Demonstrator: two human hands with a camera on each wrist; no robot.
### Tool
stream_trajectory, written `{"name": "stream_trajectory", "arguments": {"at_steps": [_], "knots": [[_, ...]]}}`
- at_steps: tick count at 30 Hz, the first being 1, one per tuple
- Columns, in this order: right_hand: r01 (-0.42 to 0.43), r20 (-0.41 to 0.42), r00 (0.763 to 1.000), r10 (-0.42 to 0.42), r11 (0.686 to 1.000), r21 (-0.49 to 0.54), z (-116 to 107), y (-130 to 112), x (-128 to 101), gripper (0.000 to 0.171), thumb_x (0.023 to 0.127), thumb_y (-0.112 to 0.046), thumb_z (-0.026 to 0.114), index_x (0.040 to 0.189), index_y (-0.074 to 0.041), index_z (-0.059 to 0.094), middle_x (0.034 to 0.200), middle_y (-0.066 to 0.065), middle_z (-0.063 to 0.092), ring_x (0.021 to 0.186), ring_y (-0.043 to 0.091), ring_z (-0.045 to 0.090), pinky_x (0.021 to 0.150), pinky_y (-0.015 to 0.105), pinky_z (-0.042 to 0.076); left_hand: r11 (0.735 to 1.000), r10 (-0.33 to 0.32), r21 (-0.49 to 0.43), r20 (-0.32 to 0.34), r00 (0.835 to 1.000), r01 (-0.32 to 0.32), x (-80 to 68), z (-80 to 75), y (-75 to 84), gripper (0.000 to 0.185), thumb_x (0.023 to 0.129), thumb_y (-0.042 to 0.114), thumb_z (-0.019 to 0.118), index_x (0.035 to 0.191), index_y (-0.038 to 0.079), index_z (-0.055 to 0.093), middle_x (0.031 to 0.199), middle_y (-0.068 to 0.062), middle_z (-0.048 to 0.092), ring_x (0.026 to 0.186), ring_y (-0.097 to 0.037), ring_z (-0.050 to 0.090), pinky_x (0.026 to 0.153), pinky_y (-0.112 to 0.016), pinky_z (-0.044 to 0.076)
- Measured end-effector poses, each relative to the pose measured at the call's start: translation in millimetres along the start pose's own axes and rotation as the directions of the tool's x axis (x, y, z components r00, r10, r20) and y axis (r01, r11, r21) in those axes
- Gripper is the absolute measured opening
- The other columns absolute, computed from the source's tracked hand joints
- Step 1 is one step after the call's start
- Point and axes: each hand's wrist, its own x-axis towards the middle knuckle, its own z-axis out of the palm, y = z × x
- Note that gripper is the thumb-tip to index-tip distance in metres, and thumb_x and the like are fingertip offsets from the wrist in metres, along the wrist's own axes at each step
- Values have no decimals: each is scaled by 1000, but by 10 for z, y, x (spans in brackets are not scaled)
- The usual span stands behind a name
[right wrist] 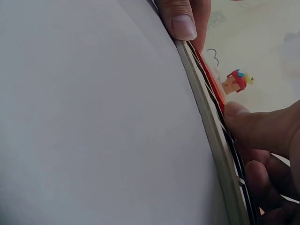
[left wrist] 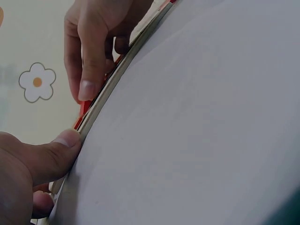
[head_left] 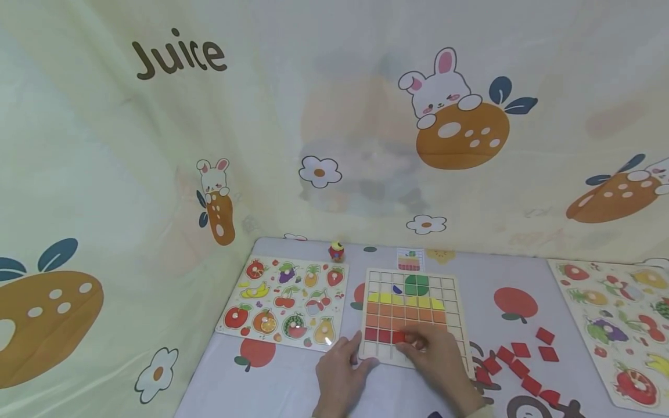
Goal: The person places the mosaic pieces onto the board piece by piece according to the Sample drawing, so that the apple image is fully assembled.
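Observation:
A wooden grid board (head_left: pixel 453 307) lies on the table with rows of yellow, orange and red square tiles, plus a green shape near its top. My left hand (head_left: pixel 338 374) grips the board's near left corner, thumb at the front edge and fingers along the left side. In its lowest coloured row, my right hand (head_left: pixel 438 355) pinches a red square tile (head_left: pixel 399 337) between thumb and fingers, right beside two dark red tiles (head_left: pixel 377 335). The left wrist view shows this red tile (left wrist: pixel 85 108) tilted under the right fingertips.
Several loose red tiles (head_left: pixel 520 368) lie scattered right of the board. Fruit puzzle boards stand left (head_left: pixel 245 331) and far right (head_left: pixel 601 354). Behind the grid board are a small picture card (head_left: pixel 410 259) and a red and yellow toy figure (head_left: pixel 337 251). Printed curtains (head_left: pixel 366 116) enclose the table.

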Motion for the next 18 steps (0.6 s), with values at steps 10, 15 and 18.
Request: {"name": "stream_trajectory", "arguments": {"at_steps": [10, 15, 18], "knots": [[-15, -2, 1000, 15, 1000, 4, 19, 47, 6, 38, 82, -15, 92, 118, -14, 80, 83, -8, 70, 75, 7, 58, 68, 20, 48, 1000, 27, -9, -5, 1000, -27, 8, -17, 18, 64, 82, 45, 90, 139, 21, 72, 72, 16, 45, 59, 1, 34, 62, -20, 31], [-19, -4, 1000, 19, 1000, 17, 21, 60, 1, 30, 84, -15, 90, 112, -15, 80, 83, -7, 71, 73, 7, 58, 66, 20, 47, 1000, 23, 6, -9, 1000, -22, -1, -12, 17, 64, 82, 46, 90, 139, 22, 72, 72, 16, 43, 60, 1, 34, 63, -20, 31], [-16, -6, 1000, 16, 1000, -6, 25, 53, 3, 24, 86, -15, 88, 109, -14, 81, 82, -7, 71, 73, 8, 57, 66, 20, 47, 999, 32, 9, -16, 999, -32, -8, -6, 12, 64, 82, 46, 90, 138, 22, 72, 72, 16, 43, 60, 1, 34, 63, -20, 30]]}}
